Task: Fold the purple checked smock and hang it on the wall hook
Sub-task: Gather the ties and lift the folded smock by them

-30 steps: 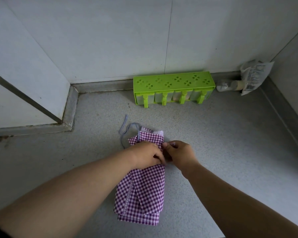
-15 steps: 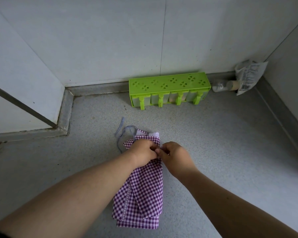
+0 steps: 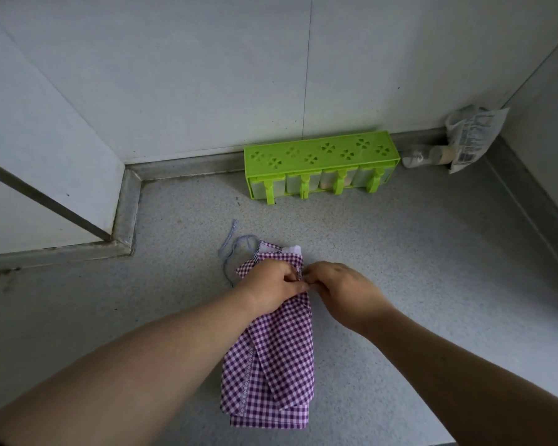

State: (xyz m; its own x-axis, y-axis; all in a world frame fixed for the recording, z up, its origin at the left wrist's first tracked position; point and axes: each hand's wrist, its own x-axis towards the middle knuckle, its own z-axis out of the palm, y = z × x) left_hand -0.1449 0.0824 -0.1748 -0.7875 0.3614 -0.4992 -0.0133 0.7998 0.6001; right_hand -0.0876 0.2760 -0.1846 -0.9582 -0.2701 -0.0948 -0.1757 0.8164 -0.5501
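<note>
The purple checked smock (image 3: 277,365) lies folded into a long narrow strip on the grey speckled countertop (image 3: 416,284), running from the middle toward the near edge. Its pale blue tie cord (image 3: 231,252) trails loose off the far left corner. My left hand (image 3: 271,289) presses on the smock's far end, fingers pinching the cloth at its right edge. My right hand (image 3: 342,291) meets it from the right, fingertips closed on the same fold. No wall hook is in view.
A green plastic seasoning rack (image 3: 322,165) with several clear drawers stands against the white back wall. A small bottle (image 3: 426,156) and a crumpled plastic packet (image 3: 471,136) sit in the far right corner. A raised ledge (image 3: 126,214) borders the countertop at the left.
Both hands stay pinched together on the smock's far end with only small finger shifts. The view has drifted slightly; the smock has not moved.
</note>
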